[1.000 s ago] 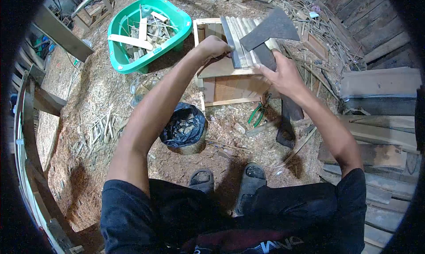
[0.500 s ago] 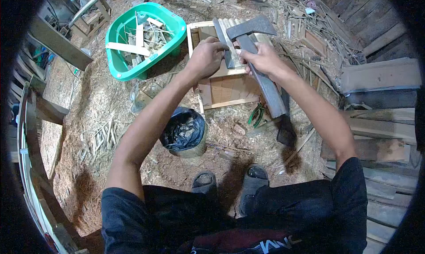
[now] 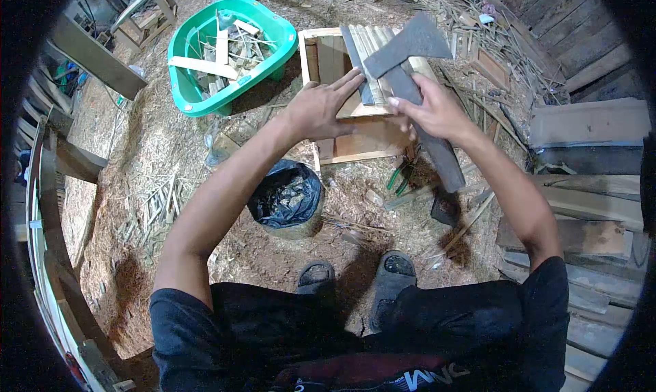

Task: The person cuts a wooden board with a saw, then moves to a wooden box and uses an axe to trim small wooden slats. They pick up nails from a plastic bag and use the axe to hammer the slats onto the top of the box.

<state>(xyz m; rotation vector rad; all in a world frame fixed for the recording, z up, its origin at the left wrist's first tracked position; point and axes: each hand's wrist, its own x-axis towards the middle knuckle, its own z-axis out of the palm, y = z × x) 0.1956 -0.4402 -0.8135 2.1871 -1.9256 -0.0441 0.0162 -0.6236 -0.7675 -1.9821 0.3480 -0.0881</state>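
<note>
My right hand point(image 3: 437, 108) is wrapped round the handle of an axe point(image 3: 410, 45), its dark head up and the handle slanting down toward me. Under the axe is a small wooden box frame point(image 3: 355, 161), partly topped with light ribbed slats point(image 3: 374, 38). A dark flat strip point(image 3: 356, 43) lies along the left edge of these slats. My left hand point(image 3: 321, 110) is open, its fingers stretched out and the tips at the strip near the frame's front edge. Behind the axe and my right hand, part of the slats is hidden.
At the back left stands a green tub point(image 3: 181, 91) of wood scraps. A bucket lined with a black bag point(image 3: 287, 197) is nearer me. Green-handled pliers point(image 3: 398, 178) lie on the ground by the frame. Boards point(image 3: 588, 200) are stacked at right.
My left hand has gone from curled fingers on the strip to stretched-out fingers. The axe has shifted slightly right, its head tilting up more. The whole view has shifted a little.
</note>
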